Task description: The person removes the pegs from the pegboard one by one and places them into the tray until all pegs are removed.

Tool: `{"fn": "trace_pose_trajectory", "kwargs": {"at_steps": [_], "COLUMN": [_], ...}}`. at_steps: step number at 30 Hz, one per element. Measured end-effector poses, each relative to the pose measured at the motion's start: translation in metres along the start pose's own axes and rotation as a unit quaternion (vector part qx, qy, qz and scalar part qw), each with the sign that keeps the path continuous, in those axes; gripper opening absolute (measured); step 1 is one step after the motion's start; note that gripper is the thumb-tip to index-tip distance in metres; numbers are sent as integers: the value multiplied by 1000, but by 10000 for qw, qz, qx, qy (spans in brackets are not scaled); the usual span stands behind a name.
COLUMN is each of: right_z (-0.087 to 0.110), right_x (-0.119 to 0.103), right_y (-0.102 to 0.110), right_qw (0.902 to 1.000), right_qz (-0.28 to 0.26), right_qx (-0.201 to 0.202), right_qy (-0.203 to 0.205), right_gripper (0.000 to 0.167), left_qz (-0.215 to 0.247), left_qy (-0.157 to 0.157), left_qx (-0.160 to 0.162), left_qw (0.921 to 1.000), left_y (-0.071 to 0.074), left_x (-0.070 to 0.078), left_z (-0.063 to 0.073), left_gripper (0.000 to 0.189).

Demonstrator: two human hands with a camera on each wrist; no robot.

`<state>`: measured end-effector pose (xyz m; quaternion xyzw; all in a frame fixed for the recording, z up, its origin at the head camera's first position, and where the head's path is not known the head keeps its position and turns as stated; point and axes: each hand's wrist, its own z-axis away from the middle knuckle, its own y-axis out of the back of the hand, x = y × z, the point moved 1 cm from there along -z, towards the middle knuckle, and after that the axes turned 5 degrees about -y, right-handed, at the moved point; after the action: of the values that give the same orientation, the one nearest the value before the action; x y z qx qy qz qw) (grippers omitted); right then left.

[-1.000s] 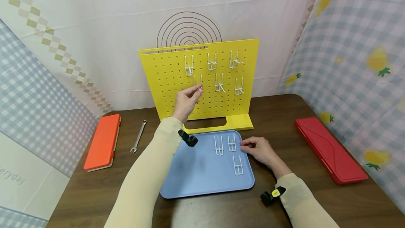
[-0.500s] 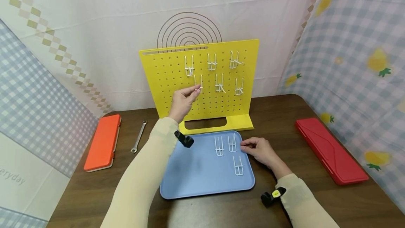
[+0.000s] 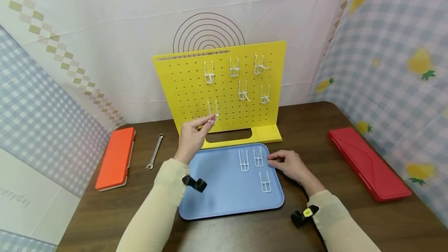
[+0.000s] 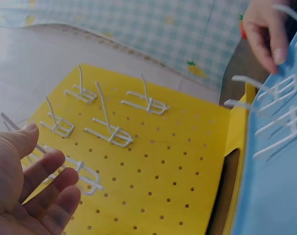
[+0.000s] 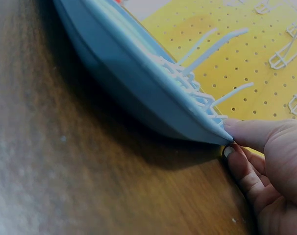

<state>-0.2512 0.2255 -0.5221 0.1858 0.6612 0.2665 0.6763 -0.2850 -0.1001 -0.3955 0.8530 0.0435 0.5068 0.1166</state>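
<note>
In the head view my left hand (image 3: 193, 135) pinches a white wire pegboard hook (image 3: 217, 109) between thumb and fingertips. Its two prongs point up, in front of the lower part of the yellow pegboard (image 3: 189, 100). Several similar hooks hang on the board higher up, among them one wire hook (image 3: 243, 95) in the lower row. My right hand (image 3: 288, 165) grips the right rim of the blue tray (image 3: 217, 193), thumb over the edge and fingers beneath, as the right wrist view shows. Three more hooks lie in the tray's right part, one nearest the front (image 3: 265, 186).
On the brown table (image 3: 238, 232), an orange case (image 3: 115, 158) and a wrench (image 3: 155, 153) lie to the left. A red case (image 3: 367, 164) lies to the right. Behind the board hangs a pale patterned cloth (image 3: 140, 30).
My left hand has moved down and left across the pegboard with its hook, from beside the lower row of hooks to beneath it. The right hand stays at the tray rim.
</note>
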Motion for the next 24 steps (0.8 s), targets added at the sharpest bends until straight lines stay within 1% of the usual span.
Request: {"fn": "trace_pose_trajectory", "kwargs": {"at_steps": [5,8,9,11,14,15,16,18,24], "right_z": [0,1,1,1,1,1,0,0,-1], "right_x": [1,0,0,0,0,1,1,1,1], "right_y": [2,3,3,3,4,3,3,3,0], "right_qw": [10000,10000,10000,10000,10000,10000,10000,10000,10000], "right_qz": [21,-5,-12,-29,-29,-34,-35,-36,-74], "right_qx": [22,23,21,25,38,39,32,24,-14], "right_qy": [42,43,44,32,17,16,12,16,50], "right_gripper": [22,22,22,22,23,23,23,23,23], "left_qz": [-172,-249,-313,-378,-518,-587,-608,-720,-761], "left_qy": [-22,-148,-184,-322,-569,-638,-708,-812,-943], "left_qx": [38,85,107,121,-7,-75,-144,-287,-545], "left_qw": [9998,9995,9993,9987,9970,9962,9955,9937,9911], "left_y": [-6,-11,-13,-16,-22,-23,-25,-28,-38], "left_x": [0,3,9,9,9,8,3,2,-3], "left_z": [29,43,47,54,59,60,61,62,67], "left_gripper": [27,23,20,19,18,18,19,18,15]}}
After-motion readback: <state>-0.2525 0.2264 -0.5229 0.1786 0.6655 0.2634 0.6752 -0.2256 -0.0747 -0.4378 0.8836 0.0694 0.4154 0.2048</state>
